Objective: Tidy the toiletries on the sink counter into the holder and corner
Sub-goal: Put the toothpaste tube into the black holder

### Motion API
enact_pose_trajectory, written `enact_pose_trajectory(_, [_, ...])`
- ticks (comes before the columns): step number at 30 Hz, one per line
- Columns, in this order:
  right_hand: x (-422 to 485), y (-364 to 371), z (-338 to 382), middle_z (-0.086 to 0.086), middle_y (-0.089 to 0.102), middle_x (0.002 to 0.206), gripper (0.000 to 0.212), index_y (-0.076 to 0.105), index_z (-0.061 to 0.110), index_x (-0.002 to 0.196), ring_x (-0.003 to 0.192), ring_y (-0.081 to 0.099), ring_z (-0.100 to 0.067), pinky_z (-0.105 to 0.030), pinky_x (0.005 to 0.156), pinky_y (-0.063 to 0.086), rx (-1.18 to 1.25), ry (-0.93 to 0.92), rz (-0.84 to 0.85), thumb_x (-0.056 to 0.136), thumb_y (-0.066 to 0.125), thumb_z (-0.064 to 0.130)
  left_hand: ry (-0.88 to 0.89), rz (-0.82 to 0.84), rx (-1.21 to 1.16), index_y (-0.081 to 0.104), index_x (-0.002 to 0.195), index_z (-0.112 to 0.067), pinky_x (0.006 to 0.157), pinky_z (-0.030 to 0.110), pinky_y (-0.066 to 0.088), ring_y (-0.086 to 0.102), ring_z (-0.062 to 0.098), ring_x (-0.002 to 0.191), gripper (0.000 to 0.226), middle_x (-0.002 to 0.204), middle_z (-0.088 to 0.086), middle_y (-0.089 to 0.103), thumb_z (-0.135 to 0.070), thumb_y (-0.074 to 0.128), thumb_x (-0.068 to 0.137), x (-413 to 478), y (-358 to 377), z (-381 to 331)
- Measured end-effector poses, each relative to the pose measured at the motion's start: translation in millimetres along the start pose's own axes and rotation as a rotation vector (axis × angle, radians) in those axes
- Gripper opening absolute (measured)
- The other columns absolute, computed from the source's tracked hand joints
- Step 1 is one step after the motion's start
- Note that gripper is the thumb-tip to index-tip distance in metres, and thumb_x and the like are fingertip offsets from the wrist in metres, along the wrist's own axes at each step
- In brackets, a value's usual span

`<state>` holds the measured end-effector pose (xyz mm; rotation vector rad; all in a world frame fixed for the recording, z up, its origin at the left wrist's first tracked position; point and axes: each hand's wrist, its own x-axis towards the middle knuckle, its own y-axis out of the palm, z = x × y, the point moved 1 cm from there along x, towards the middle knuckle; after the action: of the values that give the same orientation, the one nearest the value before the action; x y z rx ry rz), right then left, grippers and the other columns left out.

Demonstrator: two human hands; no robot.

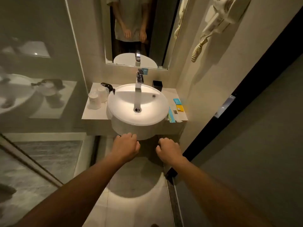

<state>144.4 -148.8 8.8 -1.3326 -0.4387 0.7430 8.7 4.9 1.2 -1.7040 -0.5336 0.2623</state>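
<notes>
A black square holder (157,85) stands at the counter's back right corner. Flat toiletry packets lie on the right side of the counter: a blue one (177,101), a yellow one (180,108), a white one (177,115) and a long teal one (171,115) by the basin. On the left stand two wrapped cups (96,99) and a dark pump bottle (108,87) lying tipped behind them. My left hand (126,145) and my right hand (167,149) hang below the basin's front, both loosely curled and holding nothing.
A round white basin (124,102) with a chrome faucet (139,82) fills the counter's middle. A mirror (136,30) hangs above. A wall hairdryer (219,22) is mounted at right, a glass shower partition (37,95) at left, a dark door (246,89) at right.
</notes>
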Motion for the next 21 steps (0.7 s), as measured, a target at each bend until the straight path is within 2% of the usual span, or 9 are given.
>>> enact_pose_trajectory(7, [32.0,6.1,-8.2,0.001,0.061,0.093,0.023,0.062,0.02,0.099,0.087,0.062,-0.019,-0.043,0.088,0.05,0.0,0.016,0.096,0.096,0.047,0.038,-0.014,0.059,-0.033,0.048,0.083,-0.025,0.075,0.039,0.049,0.055,0.022,0.077,0.022,0.082,-0.002,0.055,-0.04,0.04,0.096,28.7,21.4,2.6])
enact_pose_trajectory(13, [90.3,7.9,-39.7,0.003,0.059,0.083,0.018,0.058,0.024,0.087,0.079,0.061,-0.016,-0.043,0.085,0.054,0.025,0.026,0.116,0.095,0.049,0.038,-0.018,0.08,0.021,0.045,0.08,-0.023,0.066,0.037,0.041,0.055,0.023,0.072,0.022,0.077,-0.003,0.049,-0.039,0.04,0.095,77.9,45.3,0.3])
enact_pose_trajectory(18, [153.3,-2.5,-72.9,0.002,0.058,0.085,0.02,0.055,0.022,0.085,0.078,0.06,-0.015,-0.044,0.085,0.053,0.023,0.021,0.115,0.095,0.049,0.037,-0.044,0.1,0.028,0.048,0.082,-0.022,0.064,0.036,0.045,0.05,0.017,0.066,0.026,0.076,-0.001,0.052,-0.039,0.036,0.097,134.5,59.0,-8.6])
enact_pose_trajectory(21, [189.1,-11.9,-91.7,-0.004,0.064,0.099,0.02,0.057,0.02,0.095,0.093,0.064,-0.019,-0.042,0.084,0.056,0.023,0.026,0.104,0.095,0.05,0.038,-0.044,0.122,0.067,0.048,0.085,-0.021,0.065,0.036,0.042,0.049,0.016,0.066,0.027,0.077,-0.001,0.051,-0.04,0.034,0.098,172.4,62.4,-16.7])
